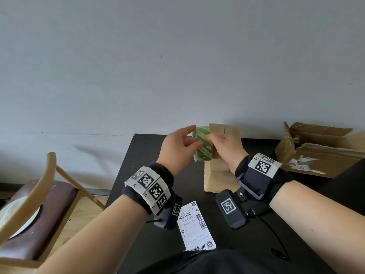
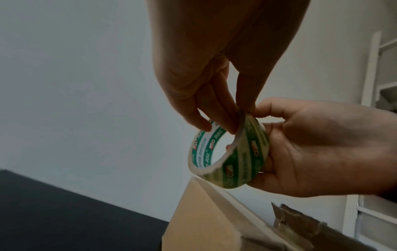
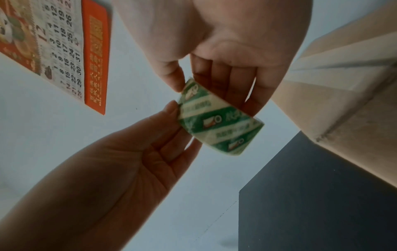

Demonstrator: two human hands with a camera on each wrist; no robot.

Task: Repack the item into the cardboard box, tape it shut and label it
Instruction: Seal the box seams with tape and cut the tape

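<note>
Two hands hold one roll of tape (image 1: 203, 143) in the air above the bench (image 1: 146, 155), between them and in front of the box (image 1: 220, 173). The right hand (image 1: 226, 148) is clamped on the tape: in the left wrist view its fingers go behind the outer band and the thumb (image 2: 270, 107) lies over the top edge, so the roll sits in the curled palm. The left hand (image 1: 177, 149) pinches the roll from the other side. Its thumb (image 2: 247, 95) presses on the outer top edge, and two fingers (image 2: 217, 112) reach inside the ring and touch the inner wall. The roll is green and white, and it stands tilted with the open hole turned to the left hand.

The box stands on the bench just behind and below the tape, and its top flaps look folded together. The tape does not touch the box, as far as the head view shows.

A label (image 1: 195, 226) lies flat on the bench near the person, below the left wrist and well apart from the box. A torn carton (image 1: 320, 153) lies on the right side of the bench. A chair (image 1: 37, 204) stands at the left, beside the bench. A calendar (image 3: 64, 47) hangs on the wall in the right wrist view.
</note>
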